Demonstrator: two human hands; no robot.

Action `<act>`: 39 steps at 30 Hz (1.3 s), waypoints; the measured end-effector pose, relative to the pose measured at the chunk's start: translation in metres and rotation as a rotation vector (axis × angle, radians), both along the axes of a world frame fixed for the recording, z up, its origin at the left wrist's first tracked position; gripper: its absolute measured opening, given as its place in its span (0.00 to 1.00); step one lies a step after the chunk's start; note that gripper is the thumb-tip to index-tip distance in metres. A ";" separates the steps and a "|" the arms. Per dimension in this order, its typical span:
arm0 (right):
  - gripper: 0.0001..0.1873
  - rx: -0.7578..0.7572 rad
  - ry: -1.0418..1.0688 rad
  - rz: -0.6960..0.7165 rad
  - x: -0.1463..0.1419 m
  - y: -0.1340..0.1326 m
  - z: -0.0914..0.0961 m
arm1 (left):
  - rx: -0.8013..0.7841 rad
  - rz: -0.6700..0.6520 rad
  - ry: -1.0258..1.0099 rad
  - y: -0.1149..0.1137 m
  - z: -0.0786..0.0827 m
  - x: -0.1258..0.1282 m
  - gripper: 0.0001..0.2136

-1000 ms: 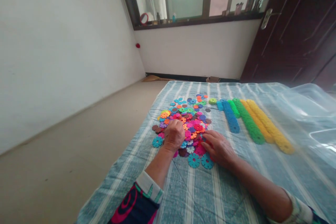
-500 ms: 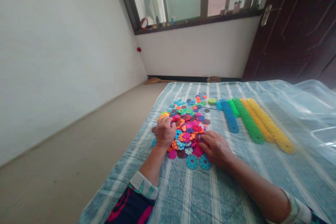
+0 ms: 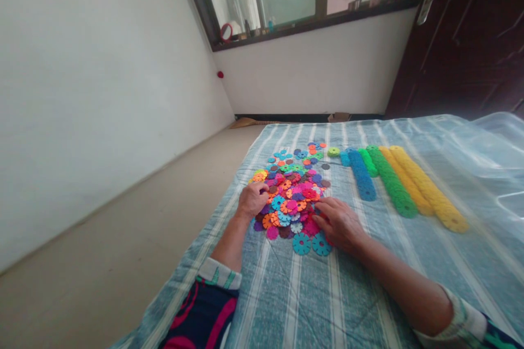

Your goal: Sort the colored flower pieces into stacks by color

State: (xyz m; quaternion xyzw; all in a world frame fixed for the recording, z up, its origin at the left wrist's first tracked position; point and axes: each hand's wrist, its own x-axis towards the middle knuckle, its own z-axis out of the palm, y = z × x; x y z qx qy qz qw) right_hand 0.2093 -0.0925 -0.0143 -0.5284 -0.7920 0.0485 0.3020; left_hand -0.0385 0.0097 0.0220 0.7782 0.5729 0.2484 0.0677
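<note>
Plastic flower-shaped discs (image 3: 292,196) in pink, orange, teal and purple lie heaped on our striped cloth (image 3: 311,294), with two teal discs (image 3: 302,244) loose at the heap's near edge. Our left hand (image 3: 252,200) sits at the heap's left edge with its fingers curled in toward the thumb, and we cannot tell whether it pinches a disc. Our right hand (image 3: 339,223) lies at the near right edge, its fingers stretched out flat on the pink and red pieces and gripping nothing. To the right, near the heap, lie a blue row (image 3: 362,177), a green row (image 3: 391,182) and yellow rows (image 3: 426,193) of stacked discs.
</note>
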 end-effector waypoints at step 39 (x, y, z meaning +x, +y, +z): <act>0.06 -0.012 0.047 -0.020 -0.005 0.002 0.002 | -0.230 0.448 0.182 0.091 0.013 -0.013 0.11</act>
